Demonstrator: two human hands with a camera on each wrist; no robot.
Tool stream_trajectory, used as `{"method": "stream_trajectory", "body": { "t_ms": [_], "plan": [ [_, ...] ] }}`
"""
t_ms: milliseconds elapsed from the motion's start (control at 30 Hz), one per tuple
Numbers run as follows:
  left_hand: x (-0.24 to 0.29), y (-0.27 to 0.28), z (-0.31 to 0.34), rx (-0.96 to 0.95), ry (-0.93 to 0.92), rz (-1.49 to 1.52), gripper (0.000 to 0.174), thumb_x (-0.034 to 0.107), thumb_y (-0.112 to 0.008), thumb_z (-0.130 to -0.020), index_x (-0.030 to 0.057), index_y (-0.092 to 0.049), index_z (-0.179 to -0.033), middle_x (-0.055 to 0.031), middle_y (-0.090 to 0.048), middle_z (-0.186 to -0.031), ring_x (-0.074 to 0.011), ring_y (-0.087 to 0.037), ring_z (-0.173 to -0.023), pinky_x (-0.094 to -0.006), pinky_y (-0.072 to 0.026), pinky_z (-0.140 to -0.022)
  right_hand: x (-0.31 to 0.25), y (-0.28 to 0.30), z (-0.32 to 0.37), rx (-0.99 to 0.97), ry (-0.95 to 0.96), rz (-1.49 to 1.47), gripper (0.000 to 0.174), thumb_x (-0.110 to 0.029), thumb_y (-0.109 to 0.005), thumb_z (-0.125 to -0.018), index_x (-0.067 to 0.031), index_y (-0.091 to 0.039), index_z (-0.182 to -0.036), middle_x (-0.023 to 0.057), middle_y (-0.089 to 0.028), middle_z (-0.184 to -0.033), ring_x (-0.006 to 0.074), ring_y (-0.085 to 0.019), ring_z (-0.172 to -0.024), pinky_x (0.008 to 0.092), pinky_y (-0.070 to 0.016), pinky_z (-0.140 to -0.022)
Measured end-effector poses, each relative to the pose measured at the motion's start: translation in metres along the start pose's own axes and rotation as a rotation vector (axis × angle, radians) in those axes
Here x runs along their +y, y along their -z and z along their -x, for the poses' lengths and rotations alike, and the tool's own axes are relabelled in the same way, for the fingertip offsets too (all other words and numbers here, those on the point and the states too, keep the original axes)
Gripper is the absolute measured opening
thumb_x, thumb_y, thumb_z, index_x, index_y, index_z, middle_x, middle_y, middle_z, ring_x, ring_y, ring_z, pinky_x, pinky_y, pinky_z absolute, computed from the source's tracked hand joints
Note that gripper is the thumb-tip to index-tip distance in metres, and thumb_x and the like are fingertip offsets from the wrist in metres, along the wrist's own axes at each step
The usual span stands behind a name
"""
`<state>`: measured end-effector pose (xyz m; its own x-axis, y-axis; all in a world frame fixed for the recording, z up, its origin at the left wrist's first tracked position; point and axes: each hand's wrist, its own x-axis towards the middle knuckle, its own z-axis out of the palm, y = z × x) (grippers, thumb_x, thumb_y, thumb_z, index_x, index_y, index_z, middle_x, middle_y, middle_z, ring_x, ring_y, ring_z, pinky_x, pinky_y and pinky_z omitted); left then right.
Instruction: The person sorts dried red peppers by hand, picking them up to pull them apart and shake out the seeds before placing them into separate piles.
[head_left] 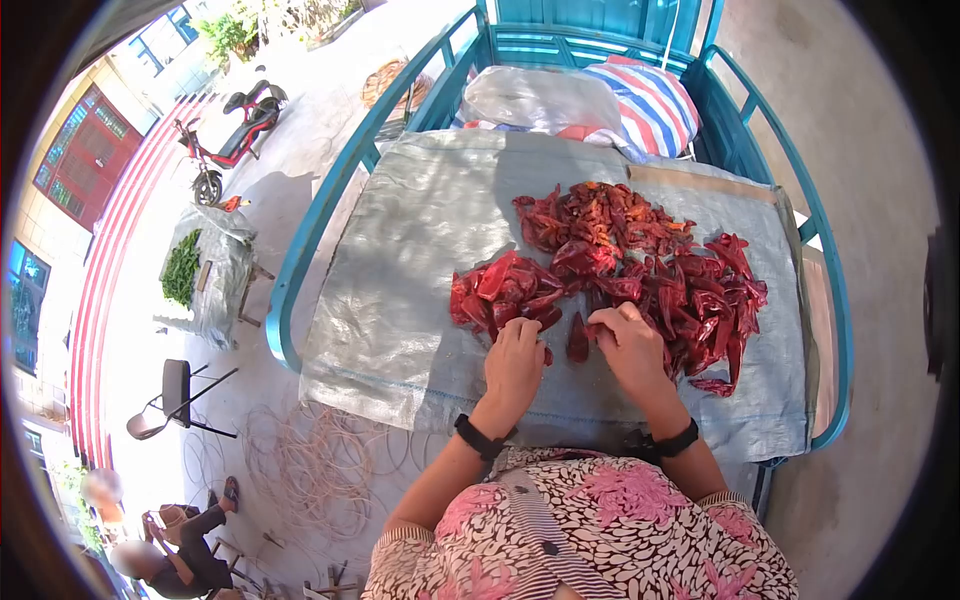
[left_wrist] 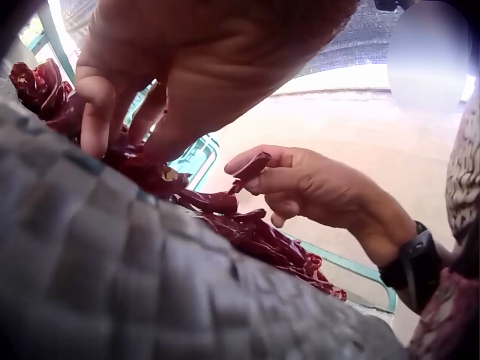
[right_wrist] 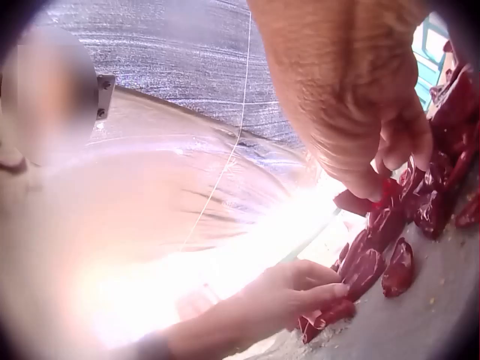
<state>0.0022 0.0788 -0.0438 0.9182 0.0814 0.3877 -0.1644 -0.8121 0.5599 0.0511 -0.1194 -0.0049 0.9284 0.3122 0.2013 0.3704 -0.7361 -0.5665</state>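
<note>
Dried red peppers lie in piles on a grey woven sheet (head_left: 400, 250) over a teal cargo bed. At the near edge of the smaller left pile (head_left: 505, 290), my left hand (head_left: 515, 365) reaches down with bent fingers around a red pepper (right_wrist: 365, 274). My right hand (head_left: 632, 350) is beside the larger right pile (head_left: 700, 300) and pinches a piece of red pepper (left_wrist: 255, 171) between thumb and fingers, raised above the peppers in the left wrist view. A single dark red pepper (head_left: 577, 340) lies on the sheet between my hands.
Teal rails (head_left: 320, 220) flank the bed. Behind the piles of peppers sit a striped bag (head_left: 650, 100) and a clear plastic sack (head_left: 540, 97). Left of the bed are a folding chair (head_left: 175, 393), coiled tubing (head_left: 315, 470), a red scooter (head_left: 235, 140) and a seated person (head_left: 185, 560).
</note>
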Motion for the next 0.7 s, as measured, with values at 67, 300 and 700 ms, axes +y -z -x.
{"method": "stream_trajectory", "body": {
  "t_ms": [67, 300, 700],
  "plan": [
    [-0.004, -0.017, -0.005, -0.092, 0.137, -0.125, 0.031, 0.015, -0.073, -0.087, 0.0064, -0.060, -0.114, -0.0136, -0.058, -0.108, -0.0360, -0.066, -0.091, -0.0461, -0.0543, -0.073, -0.001, 0.007, 0.007, 0.037, -0.024, -0.030, 0.026, -0.015, -0.069, -0.090, -0.0163, -0.067, -0.116, 0.0075, -0.062, -0.101, 0.0277, -0.069, -0.086, 0.0414, -0.0550, -0.074],
    [0.007, -0.011, -0.013, -0.198, 0.090, -0.064, 0.027, 0.016, -0.074, -0.085, 0.0081, -0.062, -0.108, -0.0128, -0.055, -0.103, -0.0346, -0.068, -0.087, -0.0461, -0.0551, -0.067, -0.005, 0.000, 0.016, -0.113, -0.123, -0.200, 0.043, -0.027, -0.070, -0.094, -0.0106, -0.058, -0.132, 0.0111, -0.063, -0.109, 0.0302, -0.068, -0.095, 0.0413, -0.0538, -0.083],
    [-0.005, 0.018, -0.005, 0.053, 0.276, -0.041, 0.050, 0.022, -0.079, -0.085, 0.0054, -0.056, -0.127, -0.0156, -0.058, -0.110, -0.0353, -0.068, -0.086, -0.0441, -0.0554, -0.070, -0.011, 0.007, -0.002, 0.111, -0.136, -0.607, 0.034, -0.005, -0.069, -0.092, -0.0017, -0.062, -0.126, 0.0081, -0.062, -0.117, 0.0121, -0.059, -0.075, 0.0278, -0.0503, -0.070]
  ]
}}
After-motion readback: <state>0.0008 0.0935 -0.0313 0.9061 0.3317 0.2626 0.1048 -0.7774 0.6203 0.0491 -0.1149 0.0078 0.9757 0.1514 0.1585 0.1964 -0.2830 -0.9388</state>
